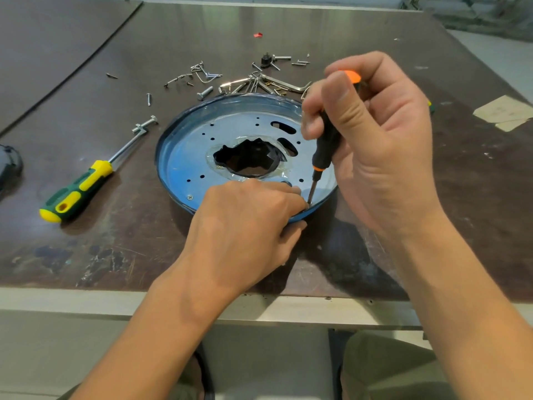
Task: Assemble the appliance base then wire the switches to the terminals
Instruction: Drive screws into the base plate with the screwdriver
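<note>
A round metal base plate [190, 157] covered in blue film lies on the brown table, with a ragged hole torn in the film at its middle. My right hand [375, 140] grips a black and orange screwdriver [324, 151], held nearly upright with its tip down at the plate's near right rim. My left hand [248, 223] rests on the plate's near edge, fingertips pinched right at the screwdriver tip; what they pinch is hidden. One screw [189, 197] sits in the plate near the front left.
A green and yellow screwdriver [78, 190] lies left of the plate. Loose screws, bolts and metal clips [245, 79] are scattered behind the plate. A small black part [266, 60] stands farther back. Paper scraps [503, 112] lie at the right. A dark object [8, 166] sits at the left edge.
</note>
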The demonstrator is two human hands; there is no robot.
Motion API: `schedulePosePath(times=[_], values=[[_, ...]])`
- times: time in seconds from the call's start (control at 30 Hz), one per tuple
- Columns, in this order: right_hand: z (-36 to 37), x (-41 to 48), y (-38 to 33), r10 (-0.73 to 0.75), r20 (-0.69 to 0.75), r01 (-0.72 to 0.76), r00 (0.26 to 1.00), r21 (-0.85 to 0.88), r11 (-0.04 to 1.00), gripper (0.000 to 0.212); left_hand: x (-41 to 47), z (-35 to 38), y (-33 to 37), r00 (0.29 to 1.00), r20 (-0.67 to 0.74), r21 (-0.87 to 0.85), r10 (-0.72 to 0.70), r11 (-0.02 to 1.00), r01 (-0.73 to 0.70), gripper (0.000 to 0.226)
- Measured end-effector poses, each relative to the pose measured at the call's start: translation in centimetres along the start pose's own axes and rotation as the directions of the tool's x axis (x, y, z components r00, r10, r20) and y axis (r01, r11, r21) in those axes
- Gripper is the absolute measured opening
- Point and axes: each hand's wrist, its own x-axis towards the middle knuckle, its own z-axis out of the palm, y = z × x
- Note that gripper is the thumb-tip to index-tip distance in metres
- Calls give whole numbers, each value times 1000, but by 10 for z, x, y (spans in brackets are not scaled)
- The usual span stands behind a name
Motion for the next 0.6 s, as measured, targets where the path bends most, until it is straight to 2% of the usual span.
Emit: schedulePosePath(times=[0.1,0.17,0.33,0.43,0.5,0.6], values=[[-3,0,0,44,53,-46,998,40,998,25,0,0,0,1000,0,5,-5,1000,5,18],[-4,1,-1,63,65,-66,996,54,996,32,0,0,0,1000,-2,9,-9,1000,9,18],[-4,3,1,35,35,-35,999,-19,999,16,0,1,0,1000,16,5,-3,1000,3,20],[-2,4,3,-11,-66,11,998,-5,1000,3,0,1,1,1000,10,16,-9,1000,9,19],[-3,5,3,-22,-111,24,994,12,1000,9,0,1,1,1000,12,14,-18,1000,18,18],[-4,5,4,-9,-40,10,999,16,1000,9,0,0,1,1000,11,19,-15,1000,15,18]])
